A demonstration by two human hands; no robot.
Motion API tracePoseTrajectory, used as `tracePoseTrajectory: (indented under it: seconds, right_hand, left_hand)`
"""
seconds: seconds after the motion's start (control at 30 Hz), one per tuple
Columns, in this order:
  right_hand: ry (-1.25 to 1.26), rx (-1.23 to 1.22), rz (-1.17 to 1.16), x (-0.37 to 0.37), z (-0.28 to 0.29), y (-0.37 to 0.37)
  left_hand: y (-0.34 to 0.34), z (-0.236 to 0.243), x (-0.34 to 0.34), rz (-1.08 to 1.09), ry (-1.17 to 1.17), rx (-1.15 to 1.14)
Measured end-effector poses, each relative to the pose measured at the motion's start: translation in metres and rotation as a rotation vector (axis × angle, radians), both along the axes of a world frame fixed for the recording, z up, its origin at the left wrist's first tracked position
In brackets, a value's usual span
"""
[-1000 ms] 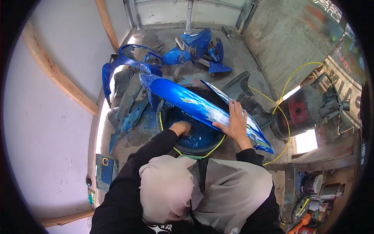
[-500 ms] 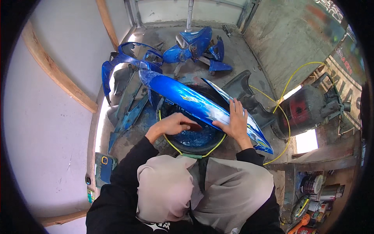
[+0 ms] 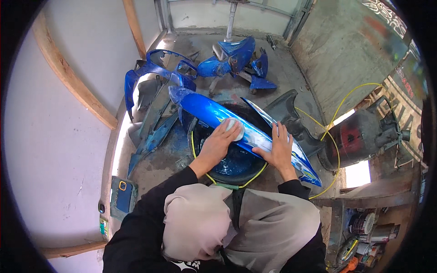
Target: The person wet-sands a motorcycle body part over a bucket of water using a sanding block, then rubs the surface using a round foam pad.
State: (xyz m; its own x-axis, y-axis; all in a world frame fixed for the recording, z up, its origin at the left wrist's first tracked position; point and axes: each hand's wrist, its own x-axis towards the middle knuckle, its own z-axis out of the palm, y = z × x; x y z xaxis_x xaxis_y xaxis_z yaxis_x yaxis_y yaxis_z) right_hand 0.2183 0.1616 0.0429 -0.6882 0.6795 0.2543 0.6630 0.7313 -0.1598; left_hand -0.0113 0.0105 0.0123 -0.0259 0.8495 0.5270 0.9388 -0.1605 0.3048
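A long blue motorcycle fairing panel (image 3: 200,108) with white and yellow patches lies slanting across a black bucket (image 3: 190,129) of dark bluish water (image 3: 234,169). My left hand (image 3: 217,142) presses a piece of sandpaper (image 3: 234,129), pale side up, onto the panel's worn middle. Its fingers lie over the sheet. Further along, my right hand (image 3: 278,149) rests on the panel's right part, thumb at the near edge and fingers stretched over the top. A narrow pointed end of blue and white bodywork (image 3: 306,168) reaches past that hand.
Blue fairing parts (image 3: 232,61) and a blue frame-like cover (image 3: 157,68) lie on the floor ahead. Dark panels (image 3: 154,136) lie left, a black moulded part (image 3: 284,109) right. A compressor tank (image 3: 353,139) with a yellow hose (image 3: 337,150) stands right; a phone (image 3: 124,196) lies at left.
My left hand has moved up and right from over the bucket, bringing the sandpaper onto the panel. My right hand keeps its place on the panel. The whole view has shifted slightly.
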Motion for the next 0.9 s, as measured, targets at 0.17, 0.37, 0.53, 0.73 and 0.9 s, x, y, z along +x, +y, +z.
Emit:
tracePoseTrajectory:
  seconds: [0.17, 0.37, 0.53, 0.73, 0.9]
  right_hand:
    - [0.014, 0.012, 0.019, -0.005, 0.002, -0.003]
    - [0.022, 0.006, 0.024, -0.003, 0.001, -0.003]
    - [0.009, 0.012, 0.018, -0.002, 0.002, 0.0]
    - [0.033, 0.025, 0.057, -0.015, -0.002, -0.007]
    - [0.011, 0.015, 0.019, 0.001, 0.002, -0.001]
  left_hand:
    - [0.015, -0.008, -0.074, 0.327, -0.097, 0.105]
    - [0.017, -0.004, -0.028, 0.217, 0.025, 0.158]
    - [0.014, -0.001, -0.025, 0.11, 0.076, 0.145]
    - [0.021, -0.002, -0.128, 0.624, -0.137, 0.097]
    - [0.013, -0.013, -0.022, 0.328, 0.038, 0.147]
